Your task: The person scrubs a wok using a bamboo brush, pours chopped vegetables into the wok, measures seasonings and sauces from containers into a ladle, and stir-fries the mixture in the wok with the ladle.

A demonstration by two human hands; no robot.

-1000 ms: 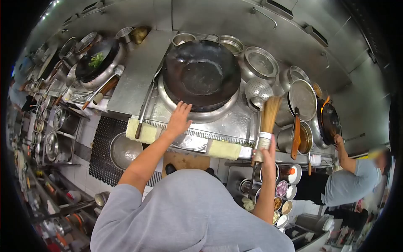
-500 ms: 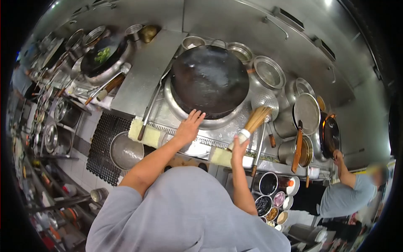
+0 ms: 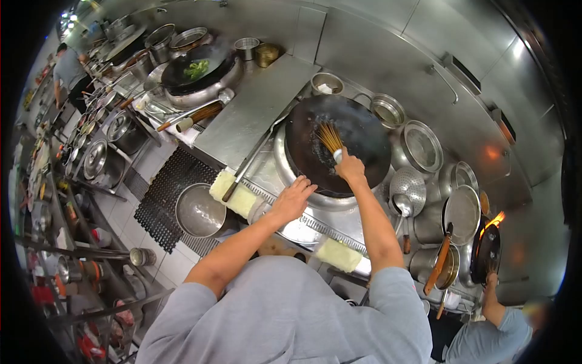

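A large dark wok (image 3: 364, 133) sits on a round metal burner ring (image 3: 280, 159), wet inside. My right hand (image 3: 350, 168) is wrapped round the white-banded handle of a bamboo brush (image 3: 329, 137), whose bristles meet the wok's inner surface. At the wok's near left edge is my left hand (image 3: 295, 199), fingers spread a little and touching or close to the rim; whether they grip it is hard to tell. Folded yellowish cloths, one on the left (image 3: 233, 193) and one on the right (image 3: 338, 254), lie along the stove's front edge.
Right of the wok are a perforated strainer (image 3: 407, 189), a ladle and pots. A long-handled tool (image 3: 257, 155) lies to the left. Another wok (image 3: 182, 76) holds greens. A co-worker (image 3: 491, 337) holds a flaming wok (image 3: 486, 252). A metal bowl (image 3: 200, 210) is at lower left.
The brush in my right hand has moved from the stove's front right into the wok. The view has shifted, and my left hand remains by the rim.
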